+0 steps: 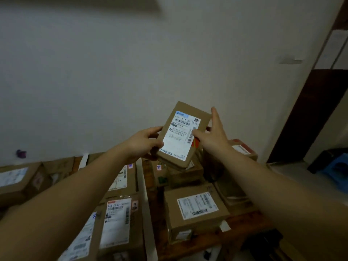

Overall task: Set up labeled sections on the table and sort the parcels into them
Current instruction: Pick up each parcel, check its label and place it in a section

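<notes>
The brown wooden table (190, 247) holds many brown cardboard boxes (116, 223), some on the near left and some on the right; a long white strip (146, 194) runs between the two groups. The small flat brown cardboard parcel (188, 110) is up in the air over the far middle of the table; its white paper label (177, 142) faces the person. The left hand (145, 142) curls round its left edge and grips it; the right hand (212, 134) is spread, thumb resting by the label's right side, one finger straight up beside the edge. This looks like the reading step; next, pick the matching group and set the parcel down flat without bumping a pile.
</notes>
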`<state>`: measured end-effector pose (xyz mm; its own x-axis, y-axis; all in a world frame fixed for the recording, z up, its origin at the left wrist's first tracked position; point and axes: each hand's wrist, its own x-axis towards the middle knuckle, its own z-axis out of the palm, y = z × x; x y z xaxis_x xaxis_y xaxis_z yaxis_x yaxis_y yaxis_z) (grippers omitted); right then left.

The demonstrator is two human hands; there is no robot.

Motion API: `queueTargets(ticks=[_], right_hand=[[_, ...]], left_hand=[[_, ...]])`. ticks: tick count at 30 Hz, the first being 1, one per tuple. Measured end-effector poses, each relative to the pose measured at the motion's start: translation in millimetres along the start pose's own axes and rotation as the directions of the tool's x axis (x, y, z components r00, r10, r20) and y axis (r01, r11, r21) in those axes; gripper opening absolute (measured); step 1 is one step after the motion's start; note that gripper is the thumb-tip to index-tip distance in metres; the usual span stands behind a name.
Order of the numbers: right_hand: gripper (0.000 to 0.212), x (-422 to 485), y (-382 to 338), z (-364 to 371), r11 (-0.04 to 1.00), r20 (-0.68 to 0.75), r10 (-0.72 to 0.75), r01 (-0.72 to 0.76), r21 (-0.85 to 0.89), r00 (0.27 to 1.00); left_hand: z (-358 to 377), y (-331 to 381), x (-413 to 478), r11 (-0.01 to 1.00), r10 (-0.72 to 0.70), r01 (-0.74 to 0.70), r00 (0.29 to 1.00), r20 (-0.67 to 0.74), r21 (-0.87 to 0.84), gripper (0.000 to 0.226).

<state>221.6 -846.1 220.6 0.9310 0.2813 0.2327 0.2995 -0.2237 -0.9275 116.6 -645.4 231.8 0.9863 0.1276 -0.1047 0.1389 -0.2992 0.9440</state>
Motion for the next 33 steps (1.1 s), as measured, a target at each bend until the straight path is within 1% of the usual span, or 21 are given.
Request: queueTargets(ticks=[2,4,6,7,8,9,11,12,13,14,15,16,17,18,20,22,23,25,27,30,33], right_hand=[[0.104,9,8,-7,1.0,0.065,0.028,-0.028,-0.007,0.997],[0.105,13,16,-13,0.999,0.139,0.045,-0.041,-0.033,0.989],[0.1,13,28,-21,0.991,0.155,0.032,-0.012,-0.132,0.987],[0.096,13,35,-25,0.981,0.152,0.022,0.008,-0.192,0.988],[0.092,11,43,-29,0.971,0.155,0.011,0.027,-0.236,0.988],[0.088,8,51,-33,0.968,0.172,0.003,0.04,-0.247,0.985],[0.083,-1,66,-38,0.983,0.232,0.007,0.036,-0.182,0.973],[0.083,-5,71,-39,0.987,0.261,0.005,0.037,-0.158,0.965],[0.083,-8,76,-40,0.986,0.281,-0.002,0.048,-0.157,0.96],[0.083,-9,80,-40,0.984,0.295,-0.018,0.07,-0.165,0.955],[0.081,-8,83,-40,0.981,0.308,-0.035,0.091,-0.171,0.951],[0.079,-7,85,-41,0.98,0.32,-0.046,0.105,-0.17,0.946],[0.079,-4,84,-41,0.98,0.329,-0.054,0.113,-0.162,0.943],[0.078,0,83,-41,0.982,0.34,-0.065,0.12,-0.144,0.938],[0.077,8,80,-40,0.988,0.365,-0.091,0.13,-0.085,0.927],[0.084,15,79,-36,0.988,0.385,-0.091,0.13,-0.078,0.919],[0.088,19,79,-34,0.987,0.386,-0.082,0.129,-0.098,0.919],[0.09,30,81,-26,0.981,0.382,-0.072,0.134,-0.139,0.921],[0.088,45,84,-18,0.977,0.384,-0.062,0.134,-0.165,0.921],[0.085,68,87,-2,0.978,0.394,-0.06,0.133,-0.16,0.917],[0.083,92,89,18,0.981,0.382,-0.033,0.104,-0.165,0.924]], left_hand=[[5,-2,-3,0.998,-0.041,0.042,0.999,-0.007,0.037,0.052],[14,-4,-6,0.997,-0.059,0.061,0.998,-0.038,0.053,0.047],[28,-6,-6,0.997,-0.065,0.07,0.99,-0.122,0.04,0.041],[36,-8,-4,0.997,-0.066,0.073,0.976,-0.209,0.026,0.039],[45,-11,-2,0.997,-0.075,0.081,0.942,-0.327,0.004,0.039],[54,-14,1,0.995,-0.091,0.095,0.884,-0.458,-0.014,0.042],[73,-22,4,0.99,-0.135,0.125,0.73,-0.67,-0.063,0.05],[80,-25,4,0.986,-0.168,0.115,0.666,-0.727,-0.122,0.049],[85,-27,5,0.975,-0.212,0.082,0.628,-0.749,-0.207,0.043],[89,-28,6,0.952,-0.263,0.045,0.622,-0.738,-0.301,0.037],[91,-29,8,0.927,-0.306,0.028,0.632,-0.712,-0.373,0.035],[93,-30,9,0.915,-0.324,0.027,0.64,-0.696,-0.402,0.036],[94,-29,9,0.92,-0.315,0.027,0.645,-0.697,-0.39,0.037],[95,-26,10,0.934,-0.28,0.017,0.655,-0.702,-0.357,0.038],[95,-21,12,0.96,-0.185,-0.016,0.714,-0.675,-0.28,0.046],[94,-18,16,0.977,-0.12,-0.021,0.771,-0.625,-0.213,0.058],[92,-18,19,0.983,-0.104,-0.013,0.785,-0.611,-0.185,0.063],[85,-20,30,0.993,-0.084,0.015,0.789,-0.609,-0.118,0.072],[76,-25,43,0.998,-0.059,0.038,0.787,-0.614,-0.048,0.075],[56,-35,68,0.999,-0.039,0.032,0.807,-0.589,-0.022,0.074],[30,-45,96,0.998,-0.047,0.056,0.826,-0.561,-0.002,0.079]])
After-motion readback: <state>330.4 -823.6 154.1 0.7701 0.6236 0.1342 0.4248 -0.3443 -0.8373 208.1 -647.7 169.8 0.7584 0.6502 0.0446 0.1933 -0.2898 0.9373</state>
